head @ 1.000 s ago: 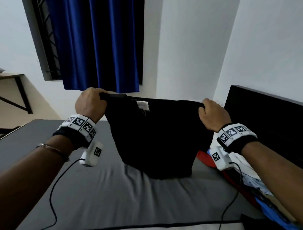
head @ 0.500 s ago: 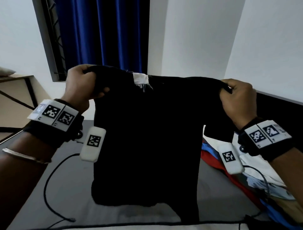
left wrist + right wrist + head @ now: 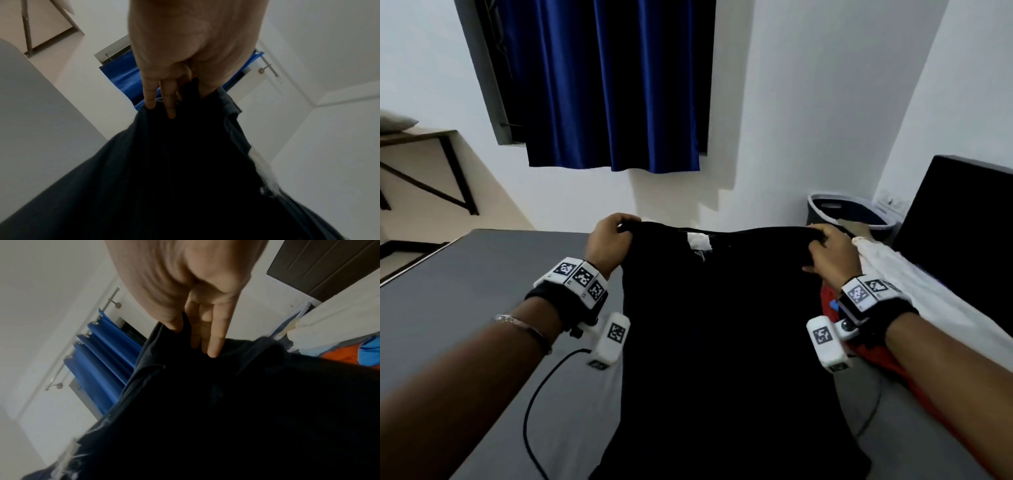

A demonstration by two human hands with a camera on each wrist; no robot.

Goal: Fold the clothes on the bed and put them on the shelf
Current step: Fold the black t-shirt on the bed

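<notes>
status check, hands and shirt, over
Left hand and right hand each pinch the black shirt top edge. Shirt spread over bed. Clothes pile crowds right side.

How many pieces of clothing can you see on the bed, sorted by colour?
Black: 1, the black shirt held by the left hand and right hand
White: 1, the white garment
Red: 1, the red garment
Blue: 1, the blue garment
Total: 4 visible; the pile may hide more.

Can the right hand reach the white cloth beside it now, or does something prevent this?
Probably not yet: the right hand grips the black shirt. The white cloth lies close beside it, with nothing between, so after releasing, yes.
</notes>
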